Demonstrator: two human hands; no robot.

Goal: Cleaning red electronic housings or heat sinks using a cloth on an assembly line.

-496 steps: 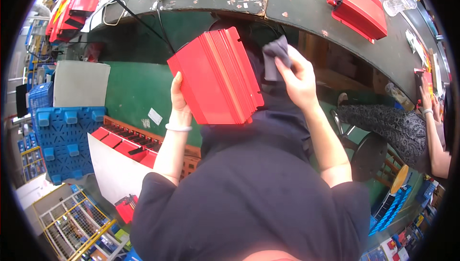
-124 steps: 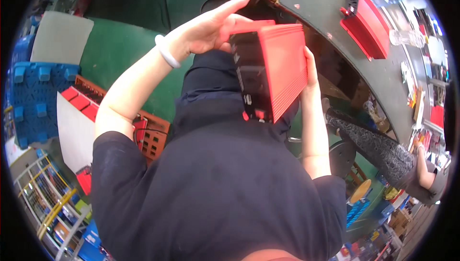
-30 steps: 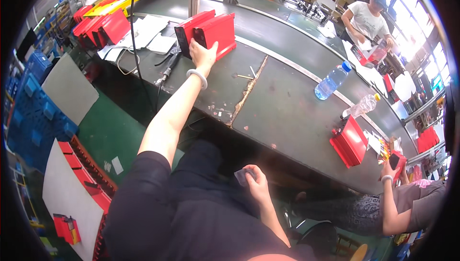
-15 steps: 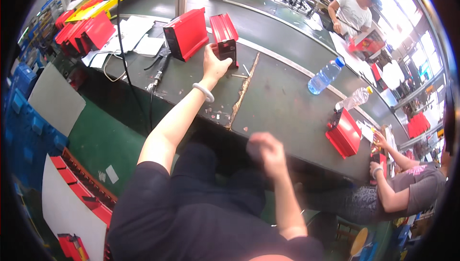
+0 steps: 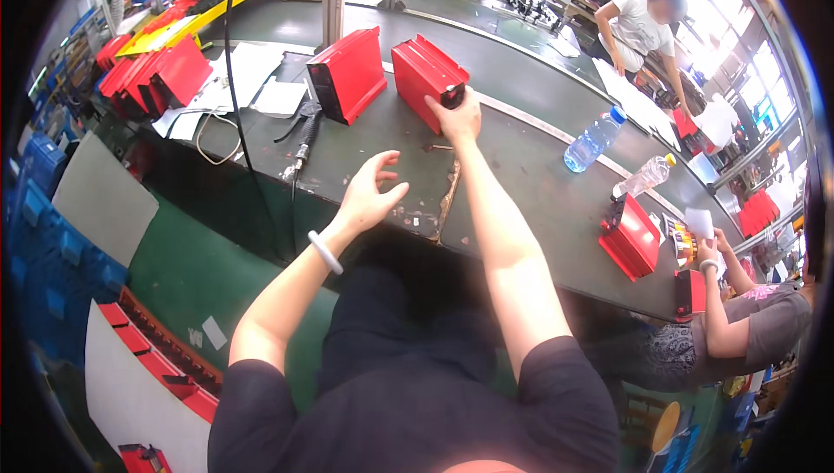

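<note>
Second red case [image 5: 347, 73]; corded tool [image 5: 304, 138] beside.

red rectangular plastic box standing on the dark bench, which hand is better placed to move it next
Right. The right hand already touches the red rectangular plastic box at its near end, arm outstretched. The left hand hangs open and empty above the dark bench, short of it.

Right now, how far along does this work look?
Looks done: one red case stands set down on the bench. In hand: the right hand touches a second red case; the left hand hovers open, holding nothing. Possibly left: more red cases stacked on the left.
</note>
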